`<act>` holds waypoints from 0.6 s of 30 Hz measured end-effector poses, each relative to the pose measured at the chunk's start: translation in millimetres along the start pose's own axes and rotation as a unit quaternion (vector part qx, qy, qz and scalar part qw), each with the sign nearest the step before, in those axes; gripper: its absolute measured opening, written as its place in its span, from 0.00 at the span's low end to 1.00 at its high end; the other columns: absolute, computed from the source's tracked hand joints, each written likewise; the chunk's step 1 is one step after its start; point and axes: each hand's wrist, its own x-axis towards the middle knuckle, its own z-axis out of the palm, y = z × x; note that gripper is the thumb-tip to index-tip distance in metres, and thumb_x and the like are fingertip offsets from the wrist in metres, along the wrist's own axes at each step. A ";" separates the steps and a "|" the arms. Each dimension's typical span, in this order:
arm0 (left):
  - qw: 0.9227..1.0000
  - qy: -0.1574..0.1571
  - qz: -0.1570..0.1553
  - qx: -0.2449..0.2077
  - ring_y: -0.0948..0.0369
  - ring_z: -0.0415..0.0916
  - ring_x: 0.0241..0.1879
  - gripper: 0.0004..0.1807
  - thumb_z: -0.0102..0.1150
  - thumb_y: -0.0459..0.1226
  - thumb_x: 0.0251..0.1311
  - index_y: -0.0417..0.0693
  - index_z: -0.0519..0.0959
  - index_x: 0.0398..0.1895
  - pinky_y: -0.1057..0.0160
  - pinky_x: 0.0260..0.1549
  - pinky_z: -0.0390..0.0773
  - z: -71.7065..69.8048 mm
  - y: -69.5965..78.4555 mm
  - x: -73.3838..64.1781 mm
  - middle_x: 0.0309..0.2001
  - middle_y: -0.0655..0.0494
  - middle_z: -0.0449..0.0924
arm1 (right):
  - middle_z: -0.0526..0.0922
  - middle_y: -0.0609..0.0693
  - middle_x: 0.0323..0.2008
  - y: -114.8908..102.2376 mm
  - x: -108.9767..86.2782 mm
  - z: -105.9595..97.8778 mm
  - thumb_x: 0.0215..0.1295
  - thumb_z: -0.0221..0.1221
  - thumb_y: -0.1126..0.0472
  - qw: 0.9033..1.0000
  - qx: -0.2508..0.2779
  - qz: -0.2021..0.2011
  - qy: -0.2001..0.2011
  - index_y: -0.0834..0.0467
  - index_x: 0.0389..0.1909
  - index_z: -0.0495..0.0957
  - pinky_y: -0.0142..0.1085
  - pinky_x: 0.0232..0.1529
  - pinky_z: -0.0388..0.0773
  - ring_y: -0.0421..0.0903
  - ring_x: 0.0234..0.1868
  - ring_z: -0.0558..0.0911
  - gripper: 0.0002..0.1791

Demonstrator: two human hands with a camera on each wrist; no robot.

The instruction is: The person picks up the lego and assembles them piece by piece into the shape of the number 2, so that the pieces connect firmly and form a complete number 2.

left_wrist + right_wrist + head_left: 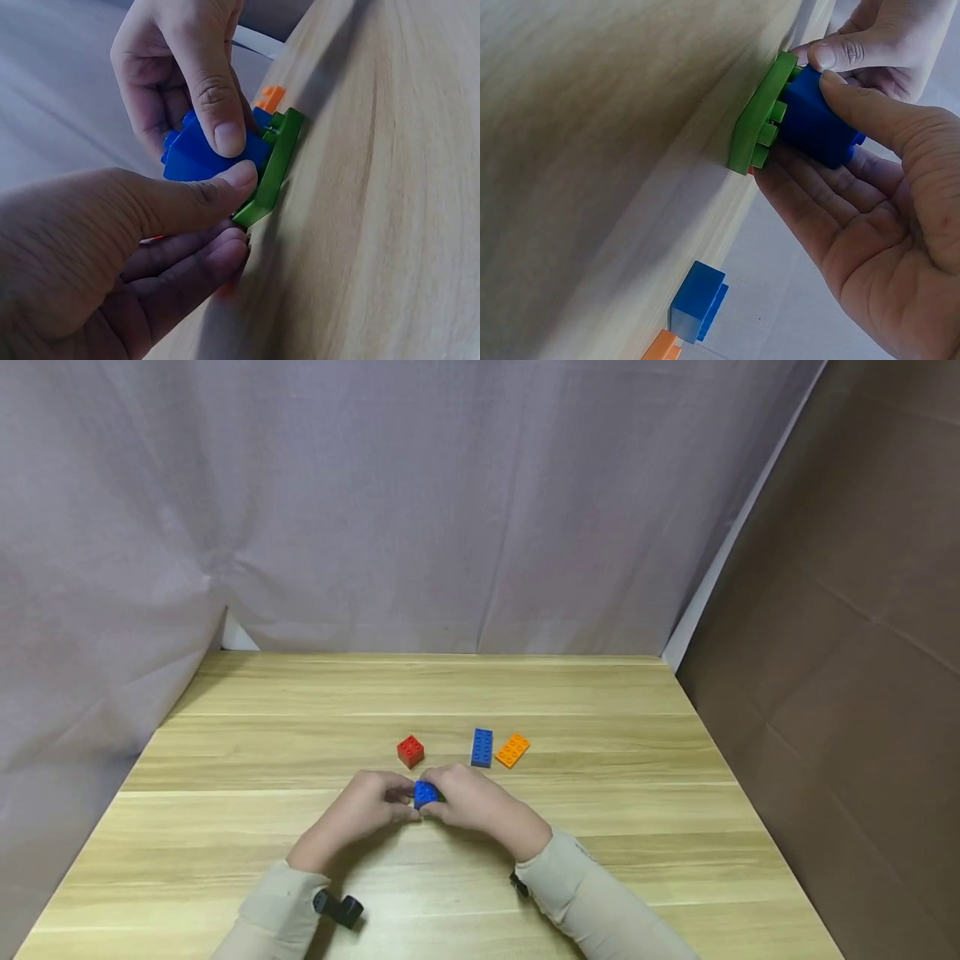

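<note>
Both hands meet over the middle of the table around a blue toy brick with studs on top and a slanted side. My right hand grips it between thumb and fingers. From the other side my left hand pinches it, thumb on its face and fingers behind. Under the brick lies a thin green plate with studs, seen in both wrist views; some of its studs are bare beside the brick. Whether the brick is fully seated on the plate I cannot tell.
Just beyond the hands a red brick stands on the wooden table. Right of it lie a longer blue brick and a flat orange brick. Grey cloth hangs behind the table, and a brown panel stands at the right.
</note>
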 end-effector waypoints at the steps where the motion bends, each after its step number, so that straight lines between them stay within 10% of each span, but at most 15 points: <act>1: 1.000 0.000 0.000 0.002 0.68 0.82 0.35 0.15 0.77 0.38 0.51 0.50 0.87 0.43 0.66 0.39 0.82 -0.1 0.4 0.2 0.38 0.62 0.87 | 0.82 0.43 0.37 -0.3 0.1 -0.1 0.69 0.65 0.53 1.000 0.001 0.000 0.000 0.57 0.52 0.80 0.27 0.34 0.74 0.37 0.33 0.76 0.16; 18: 1.000 0.004 0.007 0.024 0.67 0.82 0.33 0.14 0.78 0.35 0.50 0.47 0.87 0.40 0.64 0.38 0.83 0.3 4.6 1.1 0.35 0.60 0.87 | 0.78 0.42 0.32 -2.9 1.1 1.4 0.68 0.66 0.54 1.000 -0.015 -0.008 0.001 0.56 0.46 0.80 0.27 0.31 0.71 0.38 0.30 0.73 0.12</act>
